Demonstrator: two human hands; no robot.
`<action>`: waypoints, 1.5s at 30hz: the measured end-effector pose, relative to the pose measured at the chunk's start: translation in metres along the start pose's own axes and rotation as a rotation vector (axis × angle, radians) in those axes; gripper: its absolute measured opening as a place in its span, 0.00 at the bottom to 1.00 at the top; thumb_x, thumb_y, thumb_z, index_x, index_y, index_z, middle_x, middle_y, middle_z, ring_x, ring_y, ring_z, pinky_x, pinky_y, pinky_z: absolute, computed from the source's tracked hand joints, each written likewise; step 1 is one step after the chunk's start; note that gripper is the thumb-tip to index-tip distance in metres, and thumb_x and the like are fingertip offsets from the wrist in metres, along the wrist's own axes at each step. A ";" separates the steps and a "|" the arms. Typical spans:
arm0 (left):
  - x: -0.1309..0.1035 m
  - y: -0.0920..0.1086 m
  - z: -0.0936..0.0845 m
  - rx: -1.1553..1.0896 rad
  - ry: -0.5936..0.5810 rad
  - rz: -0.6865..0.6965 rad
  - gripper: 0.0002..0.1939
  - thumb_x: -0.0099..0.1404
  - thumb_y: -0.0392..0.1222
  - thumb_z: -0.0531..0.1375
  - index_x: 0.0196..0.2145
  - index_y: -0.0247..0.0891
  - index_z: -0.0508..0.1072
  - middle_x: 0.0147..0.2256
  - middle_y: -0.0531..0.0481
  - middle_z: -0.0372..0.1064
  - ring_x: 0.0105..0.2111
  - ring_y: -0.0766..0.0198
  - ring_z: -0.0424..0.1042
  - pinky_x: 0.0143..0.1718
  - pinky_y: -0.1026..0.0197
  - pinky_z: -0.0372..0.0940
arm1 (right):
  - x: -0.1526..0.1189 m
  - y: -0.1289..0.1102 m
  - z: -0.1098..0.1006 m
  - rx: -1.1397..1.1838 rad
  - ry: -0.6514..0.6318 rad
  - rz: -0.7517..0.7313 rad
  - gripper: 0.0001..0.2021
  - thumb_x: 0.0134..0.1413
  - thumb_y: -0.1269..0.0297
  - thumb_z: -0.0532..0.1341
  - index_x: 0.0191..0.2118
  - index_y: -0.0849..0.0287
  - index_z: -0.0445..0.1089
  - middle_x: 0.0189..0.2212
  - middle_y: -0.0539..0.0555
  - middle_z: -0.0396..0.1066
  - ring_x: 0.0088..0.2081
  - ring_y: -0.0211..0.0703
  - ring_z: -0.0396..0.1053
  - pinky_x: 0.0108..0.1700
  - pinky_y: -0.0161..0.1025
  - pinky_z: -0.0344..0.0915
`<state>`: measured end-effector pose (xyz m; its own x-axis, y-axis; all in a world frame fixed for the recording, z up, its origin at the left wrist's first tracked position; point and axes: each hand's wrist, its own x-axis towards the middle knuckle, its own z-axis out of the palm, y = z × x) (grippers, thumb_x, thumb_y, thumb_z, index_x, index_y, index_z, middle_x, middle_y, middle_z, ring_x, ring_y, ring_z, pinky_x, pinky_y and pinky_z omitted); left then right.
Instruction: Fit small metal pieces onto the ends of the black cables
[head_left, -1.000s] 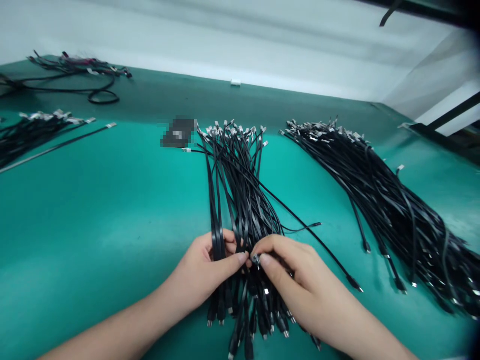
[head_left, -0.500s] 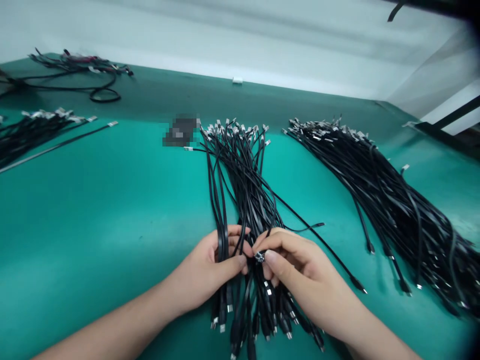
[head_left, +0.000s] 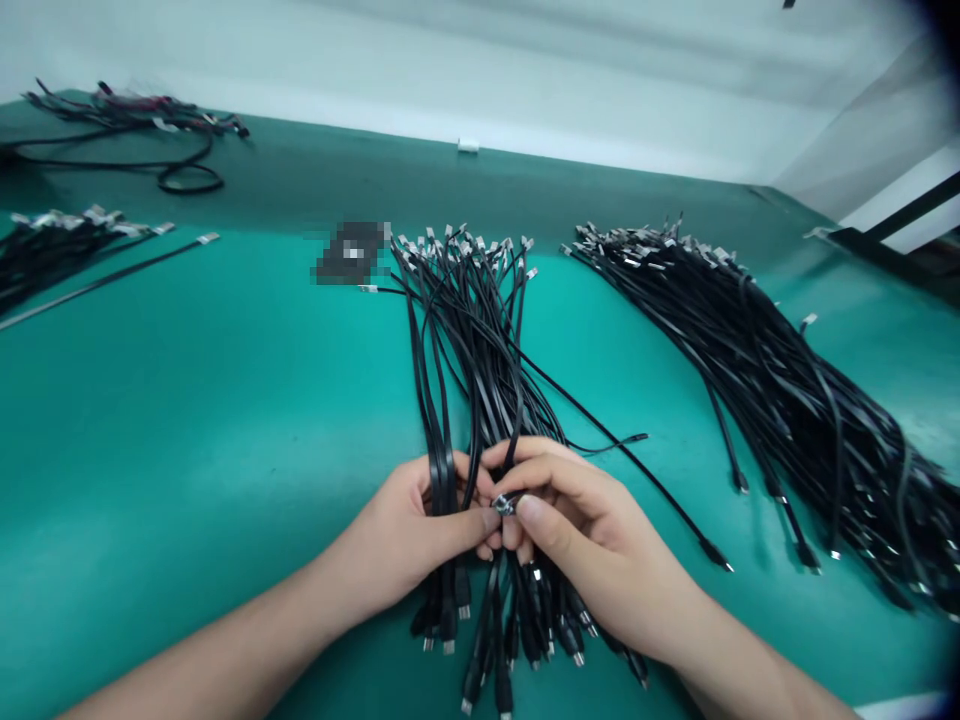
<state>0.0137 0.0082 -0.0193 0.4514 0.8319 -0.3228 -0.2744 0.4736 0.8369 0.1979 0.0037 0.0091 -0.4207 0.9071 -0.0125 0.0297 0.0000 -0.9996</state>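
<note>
A bundle of black cables (head_left: 484, 345) lies in front of me, silvery connectors at both ends. Several of its strands run through the crook of my left hand (head_left: 401, 525), whose fingers are closed round them. My right hand (head_left: 592, 530) pinches a cable near its small metal connector (head_left: 503, 505), between thumb and fingers. The left thumb tip touches or nearly touches that connector, and the fingertips of both hands meet behind it. Below the hands, black plugs (head_left: 532, 640) fan out toward me. Fingers partly hide the pinched cable.
To the right lies a larger pile of black cables (head_left: 795, 410). Another cable bunch (head_left: 60, 245) is at the left edge, with tangled wires (head_left: 150, 115) behind it. A blurred dark patch (head_left: 349, 255) lies left of the bundle on the green tabletop (head_left: 262, 400).
My right hand has shifted left, bringing the connector up to my left thumb tip. The cable in it now bends closer to the left fingers. The view has tilted slightly.
</note>
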 end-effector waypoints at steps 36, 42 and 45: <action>0.000 0.002 0.008 -0.088 0.201 -0.066 0.17 0.49 0.31 0.73 0.27 0.38 0.67 0.19 0.60 0.72 0.22 0.70 0.75 0.26 0.70 0.71 | -0.008 -0.007 -0.004 -0.744 0.052 -0.059 0.08 0.70 0.67 0.55 0.42 0.52 0.72 0.31 0.50 0.77 0.28 0.38 0.74 0.27 0.33 0.67; -0.002 0.003 0.010 -0.036 0.220 -0.063 0.15 0.50 0.28 0.71 0.26 0.38 0.68 0.20 0.60 0.72 0.22 0.69 0.74 0.27 0.69 0.70 | -0.005 -0.005 -0.003 -0.750 0.036 -0.028 0.09 0.70 0.66 0.55 0.41 0.53 0.74 0.35 0.53 0.78 0.33 0.42 0.76 0.32 0.37 0.70; -0.003 0.003 0.009 -0.003 0.230 -0.060 0.14 0.50 0.29 0.71 0.26 0.38 0.68 0.20 0.60 0.71 0.23 0.70 0.74 0.27 0.69 0.70 | -0.006 -0.006 -0.003 -0.720 0.016 -0.024 0.09 0.70 0.67 0.56 0.41 0.53 0.74 0.35 0.52 0.78 0.33 0.42 0.76 0.33 0.36 0.71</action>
<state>0.0197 0.0045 -0.0118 0.2619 0.8459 -0.4646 -0.2558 0.5251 0.8117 0.2032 -0.0005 0.0155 -0.4159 0.9093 0.0155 0.6130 0.2929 -0.7338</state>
